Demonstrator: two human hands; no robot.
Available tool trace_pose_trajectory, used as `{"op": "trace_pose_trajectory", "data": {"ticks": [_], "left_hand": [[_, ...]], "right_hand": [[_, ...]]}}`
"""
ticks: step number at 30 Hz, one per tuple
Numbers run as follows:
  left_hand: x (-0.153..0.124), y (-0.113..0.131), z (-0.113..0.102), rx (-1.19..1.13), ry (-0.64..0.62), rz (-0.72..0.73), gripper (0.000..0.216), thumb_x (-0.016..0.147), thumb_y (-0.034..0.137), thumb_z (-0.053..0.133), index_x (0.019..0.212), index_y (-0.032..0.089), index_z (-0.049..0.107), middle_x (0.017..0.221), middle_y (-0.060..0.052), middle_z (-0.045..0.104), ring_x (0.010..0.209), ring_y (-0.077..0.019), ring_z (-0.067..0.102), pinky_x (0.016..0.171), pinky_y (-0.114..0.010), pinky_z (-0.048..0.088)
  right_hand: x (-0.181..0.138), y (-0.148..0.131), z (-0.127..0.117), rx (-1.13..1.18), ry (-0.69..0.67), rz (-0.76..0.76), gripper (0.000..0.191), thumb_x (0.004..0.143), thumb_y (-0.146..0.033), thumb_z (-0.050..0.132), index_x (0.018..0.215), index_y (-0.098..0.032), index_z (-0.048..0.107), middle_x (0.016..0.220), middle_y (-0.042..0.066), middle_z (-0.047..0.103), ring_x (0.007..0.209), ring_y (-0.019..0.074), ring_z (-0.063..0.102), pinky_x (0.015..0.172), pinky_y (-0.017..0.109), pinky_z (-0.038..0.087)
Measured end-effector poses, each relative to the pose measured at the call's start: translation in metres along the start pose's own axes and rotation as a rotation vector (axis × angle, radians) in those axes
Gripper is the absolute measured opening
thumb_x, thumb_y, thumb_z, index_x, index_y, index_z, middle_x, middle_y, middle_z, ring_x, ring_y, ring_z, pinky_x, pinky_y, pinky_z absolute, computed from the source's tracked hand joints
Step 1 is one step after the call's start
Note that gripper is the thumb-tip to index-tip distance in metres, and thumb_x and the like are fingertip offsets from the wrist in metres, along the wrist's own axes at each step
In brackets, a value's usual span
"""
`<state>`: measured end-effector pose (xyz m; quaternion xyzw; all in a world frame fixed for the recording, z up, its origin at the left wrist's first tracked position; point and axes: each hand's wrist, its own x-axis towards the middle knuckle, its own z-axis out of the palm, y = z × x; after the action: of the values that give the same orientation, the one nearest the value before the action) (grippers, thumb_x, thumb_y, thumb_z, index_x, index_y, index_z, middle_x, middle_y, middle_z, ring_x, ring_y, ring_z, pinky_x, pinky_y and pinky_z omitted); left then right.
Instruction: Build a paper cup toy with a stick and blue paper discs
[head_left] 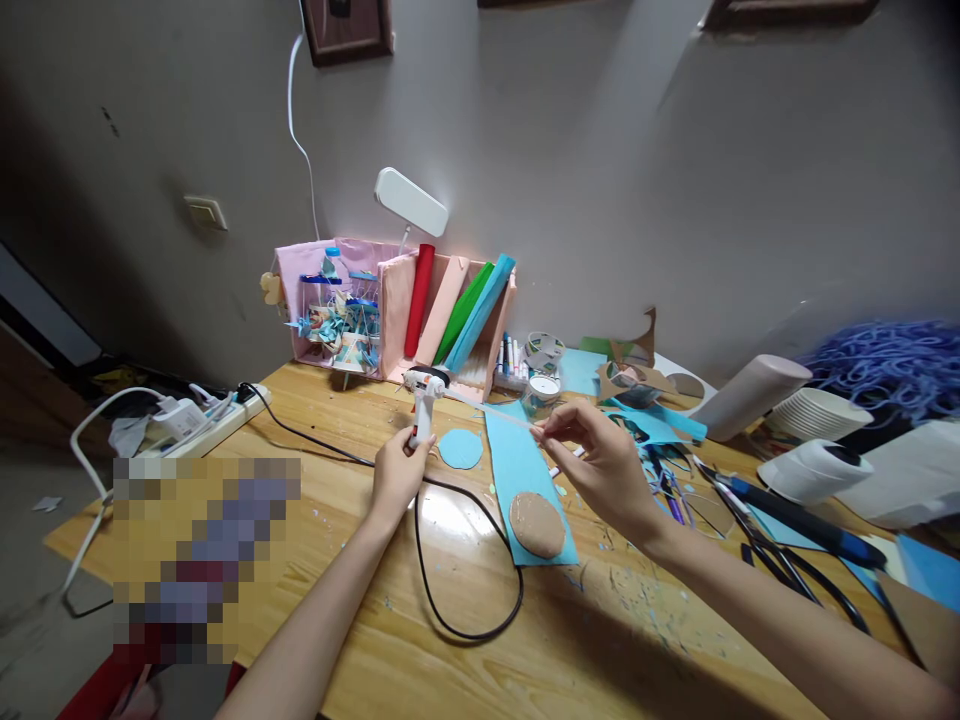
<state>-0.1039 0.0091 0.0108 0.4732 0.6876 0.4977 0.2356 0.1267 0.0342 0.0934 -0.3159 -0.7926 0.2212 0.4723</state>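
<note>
My left hand [400, 470] is wrapped round the handle of a white hot glue gun [424, 398], holding it upright. In a pinch, my right hand [592, 455] grips the end of a thin translucent glue stick [495, 412] that reaches to the back of the gun. Below the hands lies a strip of light blue paper [514, 455] with a round brown cardboard disc [537, 525] on its near end. Just right of the gun is a light blue paper circle [460, 449]. The gun's black cord [420, 560] loops over the table in front.
Scissors [780, 560], a white thread cone [814, 470], stacked paper bowls [817, 415] and paper scraps crowd the right. Behind stand a pink box [394, 315] with coloured paper rolls and a white lamp [411, 202]. A power strip [225, 420] sits at the left edge.
</note>
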Motion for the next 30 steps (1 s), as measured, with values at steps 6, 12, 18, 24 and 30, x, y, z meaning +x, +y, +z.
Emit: {"op": "trace_pose_trajectory", "data": {"ticks": [6, 12, 18, 24, 30], "left_hand": [[0.000, -0.001, 0.001, 0.019, 0.003, 0.002, 0.027, 0.074, 0.041, 0.054, 0.077, 0.015, 0.063, 0.064, -0.001, 0.060, 0.059, -0.0139, 0.051, 0.056, -0.022, 0.036], [-0.001, -0.002, 0.003, 0.017, -0.003, 0.021, 0.027, 0.075, 0.039, 0.054, 0.079, 0.015, 0.065, 0.066, 0.000, 0.061, 0.060, -0.0134, 0.051, 0.057, -0.022, 0.035], [0.001, -0.002, 0.002, -0.007, 0.016, 0.016, 0.027, 0.075, 0.039, 0.054, 0.077, 0.015, 0.063, 0.067, 0.000, 0.060, 0.060, -0.0128, 0.051, 0.057, -0.021, 0.036], [-0.001, 0.001, 0.001, -0.019, 0.030, 0.023, 0.025, 0.076, 0.039, 0.055, 0.073, 0.015, 0.061, 0.063, 0.001, 0.057, 0.058, -0.0119, 0.049, 0.056, -0.020, 0.035], [-0.002, 0.003, 0.000, -0.012, 0.040, 0.032, 0.026, 0.076, 0.040, 0.055, 0.071, 0.015, 0.059, 0.061, 0.002, 0.053, 0.057, -0.0110, 0.045, 0.054, -0.020, 0.033]], "right_hand": [[0.000, -0.002, -0.003, -0.186, -0.027, -0.275, 0.010, 0.082, -0.010, 0.054, 0.082, -0.020, 0.052, 0.075, 0.002, 0.059, 0.072, 0.0141, 0.062, 0.062, 0.027, 0.053], [-0.007, -0.005, 0.002, -0.311, -0.133, -0.462, 0.016, 0.085, -0.004, 0.047, 0.085, -0.020, 0.050, 0.081, 0.005, 0.060, 0.078, 0.0148, 0.061, 0.064, 0.027, 0.051], [-0.002, -0.010, 0.004, -0.247, -0.039, -0.300, 0.011, 0.085, -0.009, 0.050, 0.083, -0.020, 0.051, 0.077, 0.003, 0.058, 0.069, 0.0133, 0.058, 0.060, 0.027, 0.050], [0.002, -0.012, 0.004, -0.043, -0.014, -0.005, 0.006, 0.083, -0.016, 0.055, 0.082, -0.019, 0.050, 0.077, 0.002, 0.058, 0.071, 0.0133, 0.060, 0.065, 0.028, 0.053], [0.000, -0.010, 0.004, -0.104, -0.035, -0.095, 0.007, 0.083, -0.013, 0.054, 0.084, -0.019, 0.050, 0.078, 0.003, 0.059, 0.071, 0.0133, 0.061, 0.064, 0.027, 0.053]]}}
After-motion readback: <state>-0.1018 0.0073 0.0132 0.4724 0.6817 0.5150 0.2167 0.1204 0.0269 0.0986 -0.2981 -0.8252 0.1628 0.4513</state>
